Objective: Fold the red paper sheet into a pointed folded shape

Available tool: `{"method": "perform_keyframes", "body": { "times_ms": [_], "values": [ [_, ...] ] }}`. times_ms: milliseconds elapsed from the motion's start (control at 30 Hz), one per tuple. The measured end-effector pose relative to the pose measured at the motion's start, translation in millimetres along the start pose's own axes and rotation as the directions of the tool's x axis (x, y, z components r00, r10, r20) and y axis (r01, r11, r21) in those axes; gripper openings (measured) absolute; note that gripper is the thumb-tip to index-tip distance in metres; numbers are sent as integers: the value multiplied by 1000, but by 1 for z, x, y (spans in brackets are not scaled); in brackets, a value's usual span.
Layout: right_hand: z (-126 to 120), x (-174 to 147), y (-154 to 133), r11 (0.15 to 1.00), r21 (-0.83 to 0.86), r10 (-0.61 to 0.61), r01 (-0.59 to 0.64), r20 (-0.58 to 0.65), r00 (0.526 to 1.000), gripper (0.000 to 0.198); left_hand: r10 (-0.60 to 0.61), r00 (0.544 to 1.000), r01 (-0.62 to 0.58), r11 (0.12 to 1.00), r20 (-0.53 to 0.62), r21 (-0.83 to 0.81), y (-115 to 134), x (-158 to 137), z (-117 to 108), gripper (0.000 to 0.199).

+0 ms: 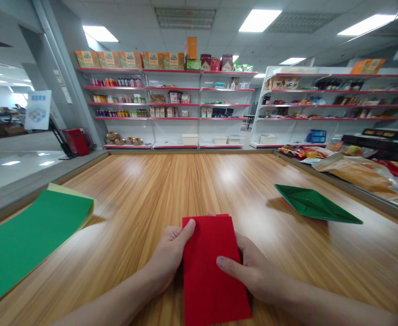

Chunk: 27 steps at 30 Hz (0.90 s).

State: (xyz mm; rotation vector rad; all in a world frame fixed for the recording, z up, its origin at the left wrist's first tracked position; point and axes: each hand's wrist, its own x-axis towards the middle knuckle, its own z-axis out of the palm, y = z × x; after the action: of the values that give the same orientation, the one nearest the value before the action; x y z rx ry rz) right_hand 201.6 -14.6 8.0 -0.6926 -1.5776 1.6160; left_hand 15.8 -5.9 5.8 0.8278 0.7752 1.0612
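Between my two hands is a folded sheet of red paper [210,271], tilted up over the near part of the table [151,194]. My left hand [171,249] grips its upper left edge, thumb on the front face and fingers behind. On the right side, my right hand [249,267] pinches the paper with the thumb lying flat across its front; the other fingers are mostly hidden behind it. Green paper [39,226] with a pale yellowish sheet under it lies at the left, its far corner curling up. A folded dark green paper shape [316,203] rests at the right.
Bagged snacks [362,176] and dark boxes [382,147] crowd the area beyond the table's right edge. Shelves of goods [173,104] stand past the far edge, with another shelf unit [324,108] to the right. A sign [38,110] and a red box [75,141] are at the left.
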Motion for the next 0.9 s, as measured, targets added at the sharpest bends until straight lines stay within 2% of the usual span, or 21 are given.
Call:
{"method": "perform_keyframes", "body": {
  "times_ms": [67, 167, 367, 433, 567, 633, 900],
  "values": [
    [1, -1, 0, 1000, 4, 17, -17, 13, 1000, 39, -8, 999, 5, 997, -47, -77, 1, 1, 1, 45],
    [2, -2, 0, 999, 33, 35, -36, 30, 999, 37, -21, 998, 11, 988, -59, -151, 2, 1, 1, 44],
    [2, -3, 0, 999, -8, 46, -45, 33, 998, 37, -44, 992, 24, 985, -115, -172, 3, 1, 2, 43],
    [1, -2, 0, 999, -16, 44, -44, 25, 999, 38, -18, 996, 6, 989, -86, -145, 2, 1, 2, 41],
    [1, -1, 2, 996, -75, 45, -45, -2, 999, 38, 68, 997, -66, 997, 46, -42, 0, 1, 0, 32],
    [1, -1, 2, 993, -117, 34, -35, -12, 999, 37, 94, 994, -92, 995, 60, -35, 0, 2, -1, 30],
    [0, -2, 4, 959, -283, 15, -23, -32, 999, 47, 64, 996, -72, 988, -61, -135, 1, 4, 1, 37]
  ]
}}
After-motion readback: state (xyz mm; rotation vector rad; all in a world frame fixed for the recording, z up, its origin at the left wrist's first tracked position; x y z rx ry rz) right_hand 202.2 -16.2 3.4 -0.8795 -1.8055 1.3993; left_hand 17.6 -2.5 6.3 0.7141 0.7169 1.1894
